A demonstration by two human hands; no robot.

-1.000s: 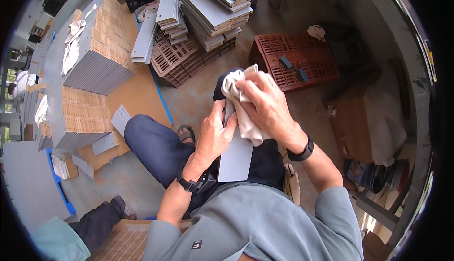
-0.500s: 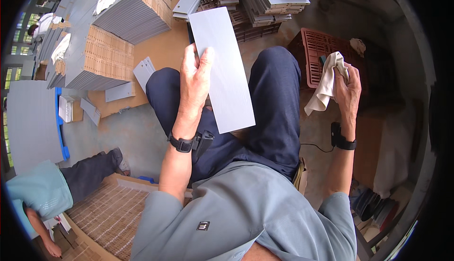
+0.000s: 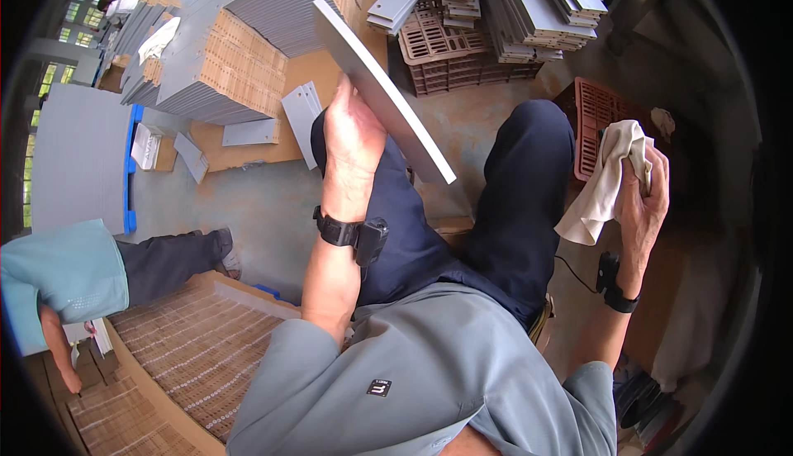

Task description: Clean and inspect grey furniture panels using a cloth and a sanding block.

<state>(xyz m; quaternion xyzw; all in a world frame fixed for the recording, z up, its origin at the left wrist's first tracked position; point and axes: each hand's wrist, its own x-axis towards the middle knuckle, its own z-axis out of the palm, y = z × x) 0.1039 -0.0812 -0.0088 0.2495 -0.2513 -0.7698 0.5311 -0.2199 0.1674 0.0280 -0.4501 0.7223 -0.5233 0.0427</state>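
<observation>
My left hand (image 3: 353, 130) is closed on a long grey panel (image 3: 384, 92), which is tilted so one pale long edge faces up. The panel hangs above my left thigh, slanting from far left to near right. The fingers behind it are hidden. Off to the right, my right hand (image 3: 646, 196) grips a bunched cream cloth (image 3: 610, 177) whose loose end droops toward my right knee. Cloth and panel are well apart.
Ahead, stacked grey panels (image 3: 537, 2) rest on brown plastic crates (image 3: 462, 72). Tall panel stacks (image 3: 215, 68) stand on brown board at far left. A reddish crate (image 3: 596, 117) sits beyond my right hand. At lower left, a person in teal (image 3: 74, 270) reaches over a large cardboard box (image 3: 198, 340).
The panel has turned from showing its broad face to nearly edge-on, in my left hand. My right hand and the cloth appear lower and farther right; the whole view has shifted.
</observation>
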